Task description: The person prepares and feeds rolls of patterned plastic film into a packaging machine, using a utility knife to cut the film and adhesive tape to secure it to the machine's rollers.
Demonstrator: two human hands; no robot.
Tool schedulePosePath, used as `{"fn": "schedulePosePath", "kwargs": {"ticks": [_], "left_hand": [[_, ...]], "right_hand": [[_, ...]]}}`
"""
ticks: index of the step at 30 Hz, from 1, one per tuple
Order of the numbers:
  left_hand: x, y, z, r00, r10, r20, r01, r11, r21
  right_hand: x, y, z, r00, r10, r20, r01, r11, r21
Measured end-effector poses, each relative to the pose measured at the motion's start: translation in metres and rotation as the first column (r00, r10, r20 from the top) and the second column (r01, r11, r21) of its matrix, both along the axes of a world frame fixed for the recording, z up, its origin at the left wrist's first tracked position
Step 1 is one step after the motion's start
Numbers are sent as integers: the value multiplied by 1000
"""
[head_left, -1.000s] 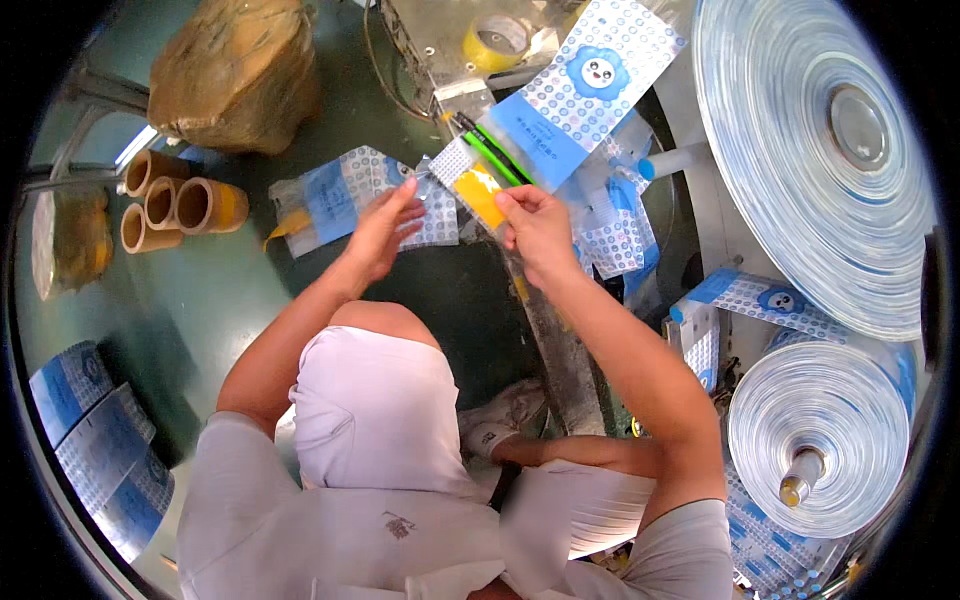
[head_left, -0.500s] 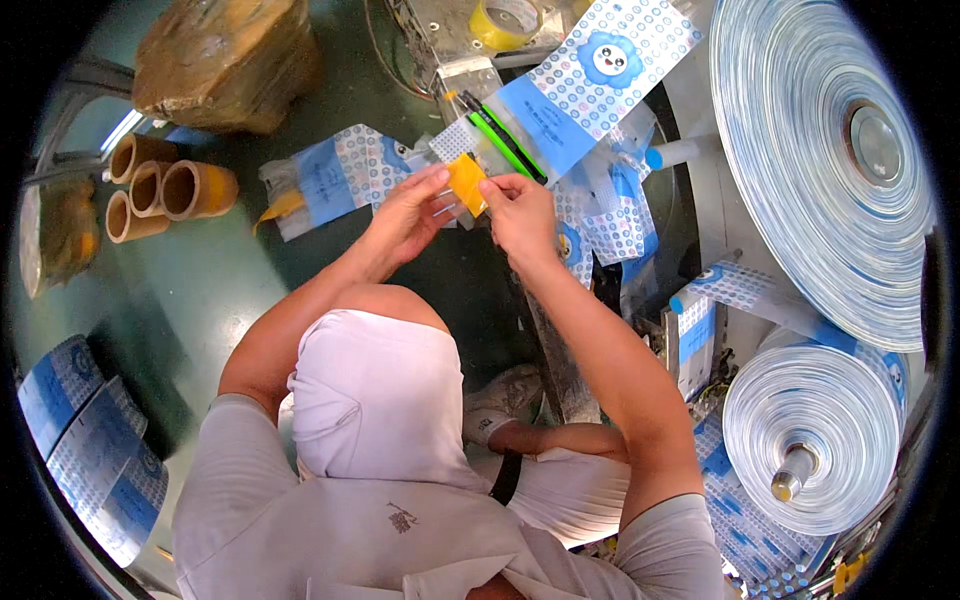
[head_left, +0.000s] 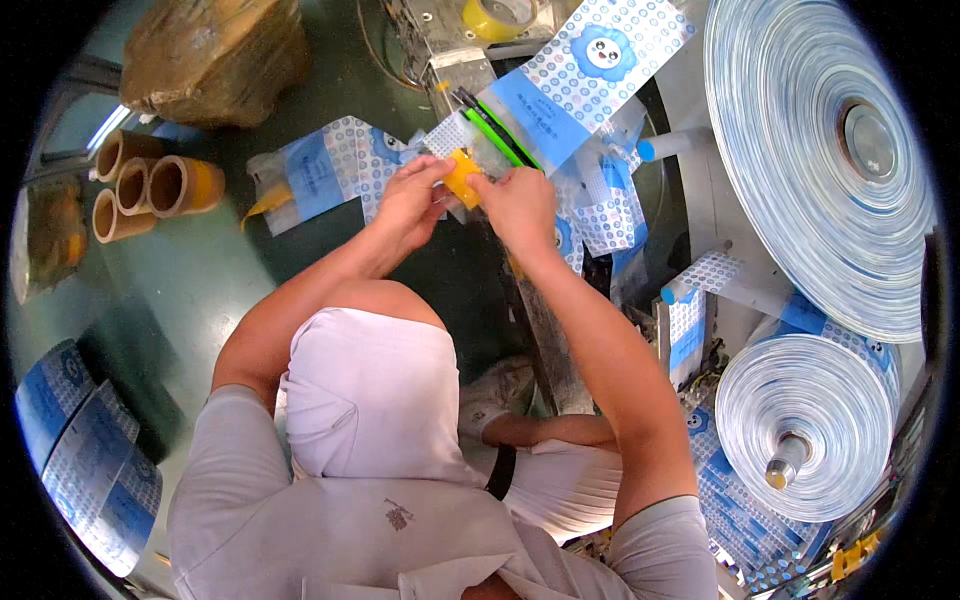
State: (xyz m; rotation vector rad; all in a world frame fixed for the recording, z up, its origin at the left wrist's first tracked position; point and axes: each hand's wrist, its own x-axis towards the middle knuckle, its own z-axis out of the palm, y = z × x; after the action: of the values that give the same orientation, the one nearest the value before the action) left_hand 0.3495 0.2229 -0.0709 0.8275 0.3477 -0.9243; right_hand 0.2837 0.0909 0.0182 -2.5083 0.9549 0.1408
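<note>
Between my hands is a small flat yellow piece (head_left: 461,181), perhaps tape or film. My left hand (head_left: 408,203) pinches its upper left edge with the thumb and fingers. My right hand (head_left: 520,207) grips its right edge, fingers closed. Just beyond lies a green and black utility knife (head_left: 497,134) on clear film, close to my right fingers. A printed blue and white film sheet (head_left: 585,85) slants away behind the knife. Left of my left hand, another printed film piece (head_left: 318,176) lies on the green floor.
A large film roll (head_left: 790,130) stands at the right, with a smaller roll (head_left: 800,400) below it. At the left are several cardboard tubes (head_left: 185,187) and a brown wrapped bulk (head_left: 215,60). Yellow tape (head_left: 497,18) sits at the top. Printed film (head_left: 100,450) lies lower left.
The whole view has shifted slightly. Both hands keep hold of the yellow piece, which is turned a little, and my right hand's fingers are more curled.
</note>
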Motion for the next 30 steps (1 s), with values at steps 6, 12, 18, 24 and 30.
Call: {"fn": "schedulePosePath", "kwargs": {"ticks": [6,12,18,24,30], "left_hand": [[-7,2,0,998,35,-47,-35,999,-2],[-6,7,21,987,25,-162,-41,994,-101],[1,14,24,960,85,-268,-145,967,-212],[-3,9,7,984,47,-171,-70,989,-133],[-5,10,25,995,48,-90,-59,990,-129]], "right_hand": [[-19,-14,18,972,183,-147,-196,977,-80],[12,3,14,973,-73,218,-101,718,689],[34,-4,-8,916,-397,58,2,150,989],[33,-7,-1,928,-373,-13,39,62,997],[34,-30,29,988,147,38,-147,863,484]]}}
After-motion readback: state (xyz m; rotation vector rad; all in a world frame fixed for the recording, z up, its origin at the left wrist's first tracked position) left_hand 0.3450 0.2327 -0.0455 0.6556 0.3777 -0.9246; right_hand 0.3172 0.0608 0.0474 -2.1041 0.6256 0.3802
